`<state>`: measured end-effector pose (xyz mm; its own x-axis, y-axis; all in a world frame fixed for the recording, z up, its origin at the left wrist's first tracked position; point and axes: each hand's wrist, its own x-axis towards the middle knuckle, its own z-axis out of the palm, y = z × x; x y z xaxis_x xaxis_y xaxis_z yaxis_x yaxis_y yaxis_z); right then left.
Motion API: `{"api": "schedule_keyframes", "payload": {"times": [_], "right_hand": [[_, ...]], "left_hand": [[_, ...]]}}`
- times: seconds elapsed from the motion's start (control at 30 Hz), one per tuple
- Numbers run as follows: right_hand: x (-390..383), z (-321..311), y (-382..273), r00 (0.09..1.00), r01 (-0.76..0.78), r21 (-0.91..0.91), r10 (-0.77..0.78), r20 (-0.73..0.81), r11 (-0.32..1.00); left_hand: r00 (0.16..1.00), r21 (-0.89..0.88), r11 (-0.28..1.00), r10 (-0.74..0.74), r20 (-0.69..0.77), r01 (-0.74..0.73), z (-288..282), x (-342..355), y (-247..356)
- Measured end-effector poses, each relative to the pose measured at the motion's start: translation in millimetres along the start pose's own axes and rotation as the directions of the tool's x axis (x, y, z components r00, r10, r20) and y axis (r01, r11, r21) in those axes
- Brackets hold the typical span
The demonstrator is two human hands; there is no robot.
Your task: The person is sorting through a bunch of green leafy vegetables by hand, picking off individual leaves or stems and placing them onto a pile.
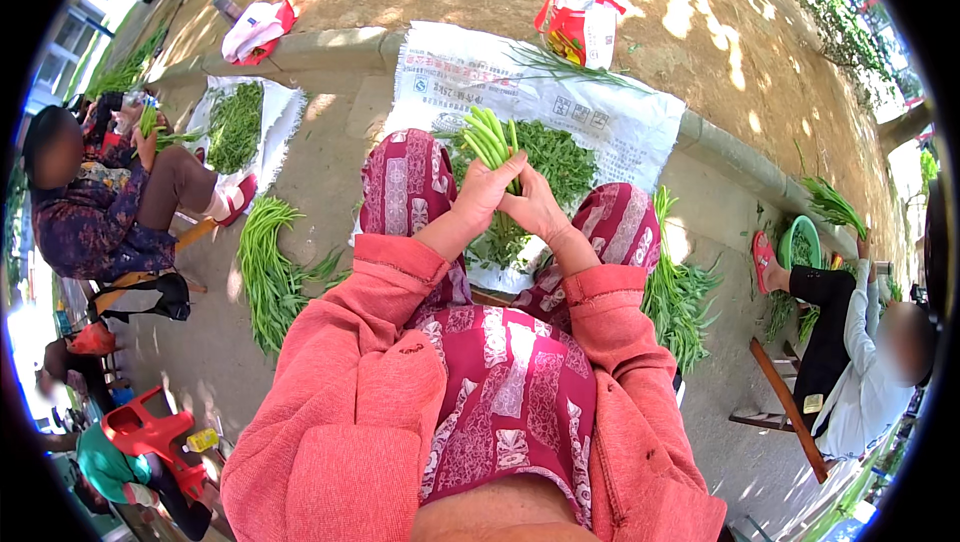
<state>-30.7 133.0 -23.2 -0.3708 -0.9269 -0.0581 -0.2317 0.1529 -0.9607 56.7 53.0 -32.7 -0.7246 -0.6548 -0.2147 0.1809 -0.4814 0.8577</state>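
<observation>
Between my knees, a bunch of water spinach (487,138) points its pale green cut stems up and away from me. My left hand (480,194) is closed around it. My right hand (537,207) meets it from the other side, fingers wrapped at the bunch just below; the hands partly hide the leafy end. Under and beyond them, a heap of loose greens (563,158) lies on a spread white woven sack (440,64). Long-stemmed water spinach (262,272) lies on the ground at my left, and another pile of water spinach (682,310) at my right.
A red and white bag (581,26) stands at the sack's far edge, by a low stone curb (345,50). Seated people handle greens at left (110,192) and right (870,342). A green basin (801,240) sits at right, a red stool (150,429) at lower left.
</observation>
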Motion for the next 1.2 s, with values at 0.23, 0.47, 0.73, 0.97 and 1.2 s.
{"api": "schedule_keyframes", "payload": {"times": [0.23, 0.47, 0.73, 0.97, 1.2], "right_hand": [[5.1, -0.8, 12.4, 0.994, 0.055, 0.307, -0.082, 0.076, 0.950], [-1.2, -3.0, 6.3, 0.982, 0.132, 0.108, -0.145, 0.124, 0.985], [-2.7, -9.8, 12.3, 0.993, -0.070, 0.393, 0.026, 0.115, 0.917], [-9.0, -18.5, 7.1, 0.995, -0.060, 0.503, 0.014, 0.094, 0.862], [-13.2, -15.2, -0.4, 0.997, -0.073, 0.361, 0.063, 0.040, 0.930]], "left_hand": [[0.968, 0.256, 0.937, 0.251, -0.021, -0.238, 6.1, -0.1, -2.3], [0.890, 0.528, 0.733, 0.443, 0.108, -0.429, -2.3, 6.8, -7.4], [0.949, 0.490, 0.833, 0.121, 0.291, -0.257, -10.2, -3.1, 10.4], [0.910, 0.521, 0.753, 0.391, 0.138, -0.402, -43.8, -7.5, 57.5], [0.710, 0.749, 0.227, 0.566, 0.418, -0.622, -21.9, -28.2, 106.8]]}}
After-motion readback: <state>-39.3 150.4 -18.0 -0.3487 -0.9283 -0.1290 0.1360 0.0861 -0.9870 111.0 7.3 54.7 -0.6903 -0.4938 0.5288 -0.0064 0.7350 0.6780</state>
